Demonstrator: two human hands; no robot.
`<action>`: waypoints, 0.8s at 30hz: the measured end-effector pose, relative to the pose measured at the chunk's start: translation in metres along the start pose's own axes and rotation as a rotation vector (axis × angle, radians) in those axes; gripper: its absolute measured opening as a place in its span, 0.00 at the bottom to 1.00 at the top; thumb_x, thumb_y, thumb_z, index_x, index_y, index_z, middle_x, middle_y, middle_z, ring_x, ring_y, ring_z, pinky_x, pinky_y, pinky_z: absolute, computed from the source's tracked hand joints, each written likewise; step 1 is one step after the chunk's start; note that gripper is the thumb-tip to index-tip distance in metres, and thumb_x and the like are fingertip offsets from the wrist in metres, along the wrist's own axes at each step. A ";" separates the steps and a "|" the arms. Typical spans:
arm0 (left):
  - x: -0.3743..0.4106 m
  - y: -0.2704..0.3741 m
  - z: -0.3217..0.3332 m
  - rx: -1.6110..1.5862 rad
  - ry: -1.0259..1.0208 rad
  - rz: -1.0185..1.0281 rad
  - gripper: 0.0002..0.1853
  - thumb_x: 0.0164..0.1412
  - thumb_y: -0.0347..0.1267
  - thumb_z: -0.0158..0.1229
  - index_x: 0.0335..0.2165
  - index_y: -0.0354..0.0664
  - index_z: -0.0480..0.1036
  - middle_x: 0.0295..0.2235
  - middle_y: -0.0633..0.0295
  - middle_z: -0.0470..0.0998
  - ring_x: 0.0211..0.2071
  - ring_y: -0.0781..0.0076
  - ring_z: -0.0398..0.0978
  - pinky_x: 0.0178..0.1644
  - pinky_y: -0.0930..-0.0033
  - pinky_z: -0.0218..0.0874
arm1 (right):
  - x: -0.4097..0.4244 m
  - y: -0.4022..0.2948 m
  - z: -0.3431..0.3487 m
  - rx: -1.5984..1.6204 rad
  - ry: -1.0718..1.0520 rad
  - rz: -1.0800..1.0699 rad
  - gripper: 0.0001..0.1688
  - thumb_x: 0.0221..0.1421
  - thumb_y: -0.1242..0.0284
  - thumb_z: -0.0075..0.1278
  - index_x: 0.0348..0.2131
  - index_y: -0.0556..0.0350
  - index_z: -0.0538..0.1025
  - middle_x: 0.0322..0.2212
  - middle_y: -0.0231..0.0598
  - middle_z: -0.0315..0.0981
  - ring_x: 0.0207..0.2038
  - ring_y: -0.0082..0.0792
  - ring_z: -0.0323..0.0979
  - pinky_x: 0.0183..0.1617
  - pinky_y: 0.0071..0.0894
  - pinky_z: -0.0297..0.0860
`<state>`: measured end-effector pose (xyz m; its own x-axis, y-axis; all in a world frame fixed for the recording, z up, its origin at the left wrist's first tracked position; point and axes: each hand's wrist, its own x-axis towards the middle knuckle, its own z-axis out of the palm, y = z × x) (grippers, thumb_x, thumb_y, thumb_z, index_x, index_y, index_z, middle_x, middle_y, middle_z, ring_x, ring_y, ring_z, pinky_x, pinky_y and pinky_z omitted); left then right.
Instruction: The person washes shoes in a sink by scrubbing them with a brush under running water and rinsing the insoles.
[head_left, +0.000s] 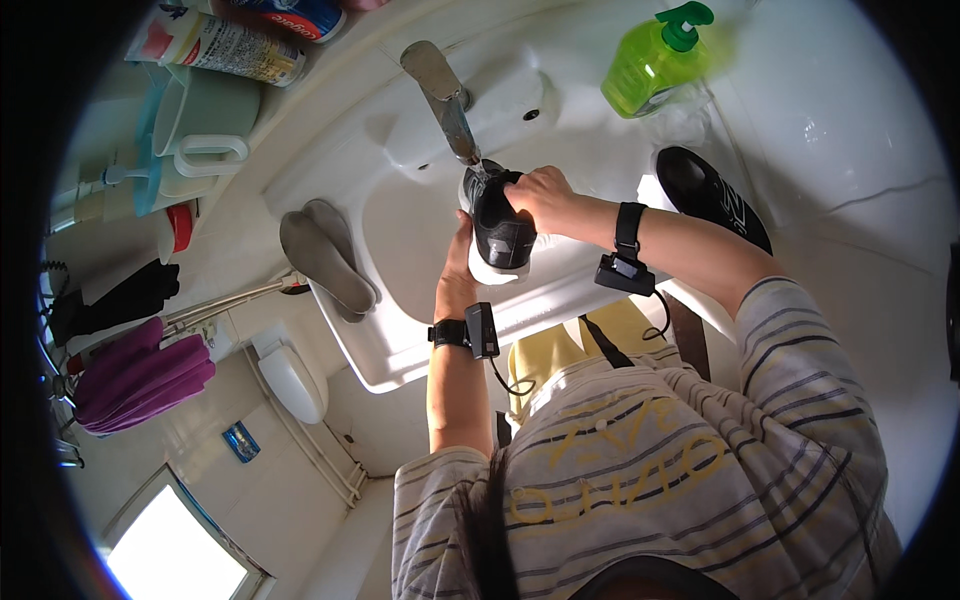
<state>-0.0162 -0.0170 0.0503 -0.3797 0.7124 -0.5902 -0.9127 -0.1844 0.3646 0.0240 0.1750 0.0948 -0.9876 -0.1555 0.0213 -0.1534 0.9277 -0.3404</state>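
A black shoe with a white sole (504, 238) is held over the white washbasin (405, 255), its toe under the metal faucet (450, 112), from which water runs onto it. My left hand (456, 262) grips the shoe's sole from the left side. My right hand (541, 196) holds the shoe's collar, its fingertips partly hidden at the opening. A second black shoe (705, 191) lies on the ledge right of the basin. Two grey insoles (326, 259) rest overlapping on the basin's left rim.
A green pump bottle (652, 67) stands at the basin's back right. Upper left, a shelf holds a pale green cup (206, 112) and a white printed bottle (240, 52). A purple towel (142, 375) hangs at the left, above a toilet (294, 382).
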 end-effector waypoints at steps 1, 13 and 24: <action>0.003 -0.001 0.002 0.010 0.007 -0.002 0.36 0.63 0.56 0.24 0.52 0.39 0.60 0.42 0.52 0.74 0.41 0.60 0.75 0.46 0.57 0.68 | 0.005 0.003 0.011 0.117 -0.020 0.100 0.04 0.39 0.73 0.53 0.17 0.53 0.73 0.15 0.40 0.69 0.19 0.35 0.68 0.22 0.37 0.62; -0.001 -0.009 -0.021 -0.021 -0.018 0.065 0.38 0.60 0.59 0.31 0.53 0.38 0.60 0.43 0.54 0.74 0.42 0.55 0.73 0.46 0.55 0.66 | 0.007 0.002 0.014 0.273 -0.019 0.045 0.05 0.41 0.71 0.52 0.18 0.52 0.74 0.19 0.42 0.72 0.24 0.44 0.71 0.27 0.40 0.67; -0.028 -0.007 0.007 0.006 0.158 0.186 0.34 0.63 0.55 0.33 0.54 0.39 0.59 0.48 0.57 0.71 0.45 0.64 0.72 0.50 0.63 0.64 | -0.015 -0.008 -0.026 0.121 -0.105 0.059 0.08 0.39 0.73 0.52 0.25 0.56 0.74 0.18 0.44 0.72 0.25 0.47 0.73 0.30 0.46 0.66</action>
<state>0.0020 -0.0306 0.0689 -0.5605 0.5521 -0.6173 -0.8241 -0.2980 0.4818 0.0395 0.1790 0.1214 -0.9849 -0.1425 -0.0979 -0.0842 0.8898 -0.4486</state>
